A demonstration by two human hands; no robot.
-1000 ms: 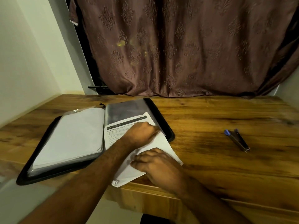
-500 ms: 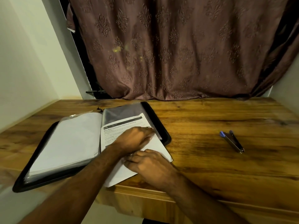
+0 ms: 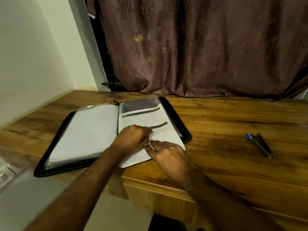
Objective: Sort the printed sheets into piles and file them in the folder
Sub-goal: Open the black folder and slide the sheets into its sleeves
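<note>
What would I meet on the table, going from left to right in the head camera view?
Folder, its left page of white sheets → left hand on the printed sheet → right hand → bare wooden table → stapler.

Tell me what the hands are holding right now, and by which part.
Both hands, left and right, are on the printed sheet at its near lower half; whether the fingers pinch it or only press cannot be told.
</note>
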